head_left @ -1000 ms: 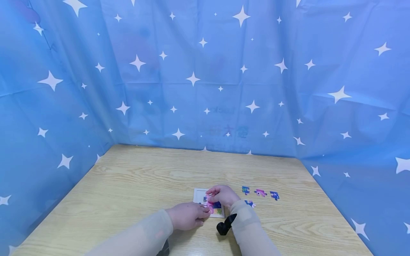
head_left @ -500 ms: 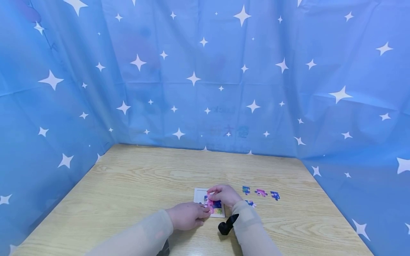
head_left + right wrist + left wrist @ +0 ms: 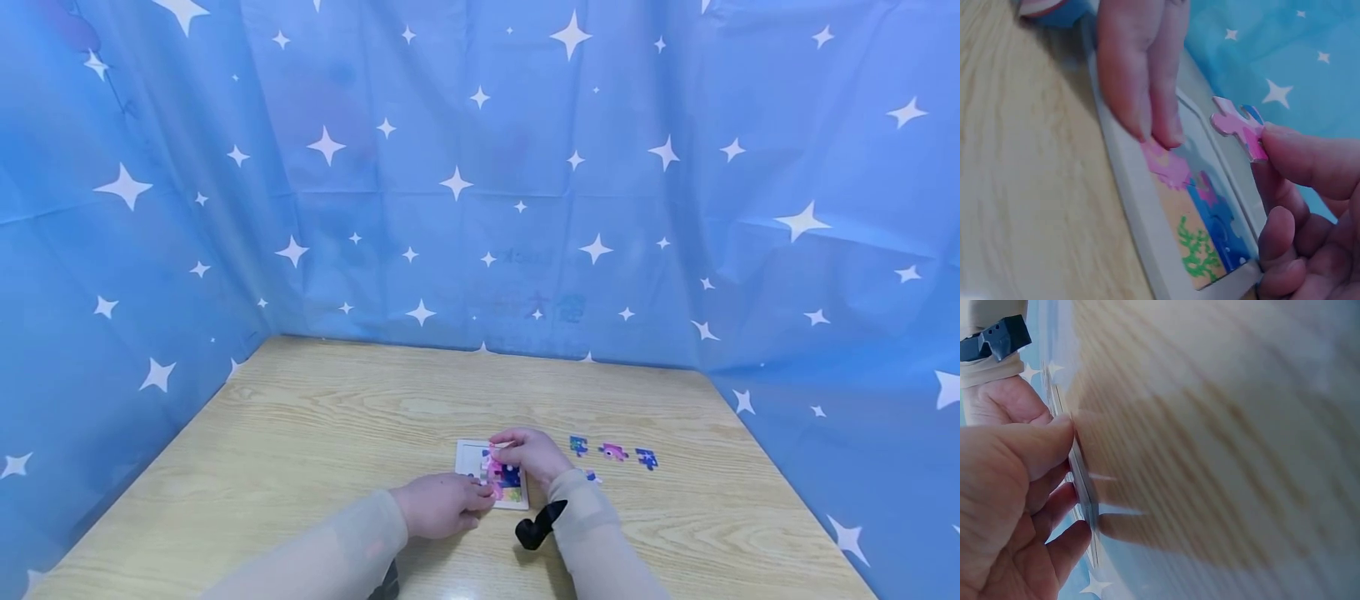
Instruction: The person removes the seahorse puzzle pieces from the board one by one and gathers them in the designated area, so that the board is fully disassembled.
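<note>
A white puzzle tray (image 3: 467,457) lies on the table, partly filled with joined pieces in pink, blue and sand with green seaweed (image 3: 1194,250). My right hand (image 3: 531,454) pinches a pink and white jigsaw piece (image 3: 1238,130) between thumb and fingertip, raised above the tray in the right wrist view. The left hand (image 3: 442,505) rests at the tray's near left side; two of its fingers (image 3: 1125,81) lie extended onto the pink pieces. In the left wrist view the tray (image 3: 1085,487) shows edge-on, with the left thumb touching its edge.
Loose jigsaw pieces lie right of the tray: a blue-green one (image 3: 577,446), a pink one with an eye (image 3: 613,452), a dark blue one (image 3: 647,458) and one partly behind the right wrist (image 3: 592,477). A blue starry curtain (image 3: 480,183) surrounds the wooden table (image 3: 337,408).
The right hand shifts slightly right, still pinching its piece, and more of the dark blue joined pieces shows. The left hand stays in place. The head view drifts slightly.
</note>
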`<state>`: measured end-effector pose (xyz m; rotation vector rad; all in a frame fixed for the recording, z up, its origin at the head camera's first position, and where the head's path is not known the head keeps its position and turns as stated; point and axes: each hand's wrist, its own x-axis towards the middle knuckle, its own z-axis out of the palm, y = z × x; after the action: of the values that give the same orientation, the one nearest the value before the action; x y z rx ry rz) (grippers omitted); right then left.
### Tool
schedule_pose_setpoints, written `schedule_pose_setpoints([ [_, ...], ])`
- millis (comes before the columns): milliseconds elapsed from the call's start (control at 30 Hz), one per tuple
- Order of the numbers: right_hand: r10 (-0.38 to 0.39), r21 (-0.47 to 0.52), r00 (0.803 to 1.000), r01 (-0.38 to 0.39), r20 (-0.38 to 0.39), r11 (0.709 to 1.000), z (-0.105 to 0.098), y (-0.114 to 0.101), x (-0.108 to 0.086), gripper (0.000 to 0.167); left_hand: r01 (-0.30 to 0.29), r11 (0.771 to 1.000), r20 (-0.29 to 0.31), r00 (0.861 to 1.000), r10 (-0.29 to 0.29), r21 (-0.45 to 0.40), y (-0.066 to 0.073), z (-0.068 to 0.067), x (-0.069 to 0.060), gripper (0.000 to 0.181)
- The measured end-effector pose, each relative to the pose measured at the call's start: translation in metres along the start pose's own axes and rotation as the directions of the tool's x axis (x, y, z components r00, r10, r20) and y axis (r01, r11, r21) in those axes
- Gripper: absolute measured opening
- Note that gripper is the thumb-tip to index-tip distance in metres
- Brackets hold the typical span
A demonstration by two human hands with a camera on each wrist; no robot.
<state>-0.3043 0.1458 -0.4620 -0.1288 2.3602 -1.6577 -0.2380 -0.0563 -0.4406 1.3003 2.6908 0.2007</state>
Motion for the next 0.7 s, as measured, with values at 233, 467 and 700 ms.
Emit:
schedule_pose_setpoints([
  [233,-0.006,-0.041,0.999,0.005,-0.045,0.999,-0.015,-0.001,-0.006,0.029,-0.011,1.0,0.001,1.0,0.011,0.026,0.0,0.0,0.0,0.04],
  [467,0.004,-0.082,0.996,-0.011,-0.092,0.997,-0.044,0.002,-0.019,0.029,0.006,1.0,0.005,1.0,-0.007,0.028,0.002,-0.001,0.001,0.04],
  [700,0.034,-0.077,0.994,-0.042,-0.104,0.996,-0.079,0.017,-0.029,0.032,0.031,0.999,0.002,1.0,-0.031,0.028,0.002,0.0,-0.001,0.04],
])
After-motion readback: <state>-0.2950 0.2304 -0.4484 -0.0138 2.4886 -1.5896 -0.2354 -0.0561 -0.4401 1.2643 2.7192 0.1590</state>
